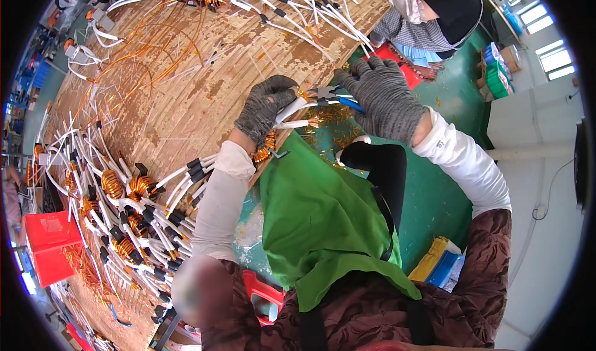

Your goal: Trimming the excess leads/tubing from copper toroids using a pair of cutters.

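right hand (388, 96) holds pliers (351, 104) palm down

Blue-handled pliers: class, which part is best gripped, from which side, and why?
Blue-handled pliers: probably best gripped around the handles, coming from the right, where the right hand holds them. The metal head points left toward the white leads and the left hand, while the handles extend right, away from the jaws.

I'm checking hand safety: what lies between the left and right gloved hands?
In the head view, pliers and white wires lie between the left hand and the right hand.
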### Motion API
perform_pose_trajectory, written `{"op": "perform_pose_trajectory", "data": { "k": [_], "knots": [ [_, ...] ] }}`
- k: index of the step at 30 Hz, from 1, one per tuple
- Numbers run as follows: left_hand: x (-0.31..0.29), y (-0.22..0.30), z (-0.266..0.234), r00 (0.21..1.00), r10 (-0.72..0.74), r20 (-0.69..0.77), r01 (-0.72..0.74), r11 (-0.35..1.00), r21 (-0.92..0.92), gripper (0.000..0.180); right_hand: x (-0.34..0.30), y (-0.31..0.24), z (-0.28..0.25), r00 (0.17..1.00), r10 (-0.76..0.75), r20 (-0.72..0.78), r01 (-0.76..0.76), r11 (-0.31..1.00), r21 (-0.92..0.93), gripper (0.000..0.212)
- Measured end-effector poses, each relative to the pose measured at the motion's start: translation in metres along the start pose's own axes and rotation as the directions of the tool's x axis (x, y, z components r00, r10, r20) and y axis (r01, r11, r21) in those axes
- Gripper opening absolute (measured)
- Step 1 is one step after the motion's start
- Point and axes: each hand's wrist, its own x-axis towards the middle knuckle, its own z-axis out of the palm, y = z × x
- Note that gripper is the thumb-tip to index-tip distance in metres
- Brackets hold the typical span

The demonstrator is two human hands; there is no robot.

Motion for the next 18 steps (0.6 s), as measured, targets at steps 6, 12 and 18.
{"op": "perform_pose_trajectory", "data": {
  "k": [6, 12, 18],
  "knots": [
    [0.001, -0.006, -0.006, 0.996, 0.085, 0.031, -0.087, 0.993, 0.076, 0.018, 0.012, -0.023, -0.006, 0.989, 0.111, 0.101, -0.102, 0.991, -0.091, 0.064],
    [0.0, -0.004, -0.002, 0.998, 0.054, 0.019, -0.054, 0.998, 0.036, 0.016, 0.015, -0.036, -0.006, 0.979, 0.154, 0.136, -0.133, 0.979, -0.155, 0.064],
    [-0.002, -0.001, 0.001, 0.996, 0.092, 0.02, -0.093, 0.995, 0.03, 0.017, 0.016, -0.051, 0.007, 0.979, 0.192, 0.063, -0.176, 0.963, -0.202, 0.043]
  ]
}}
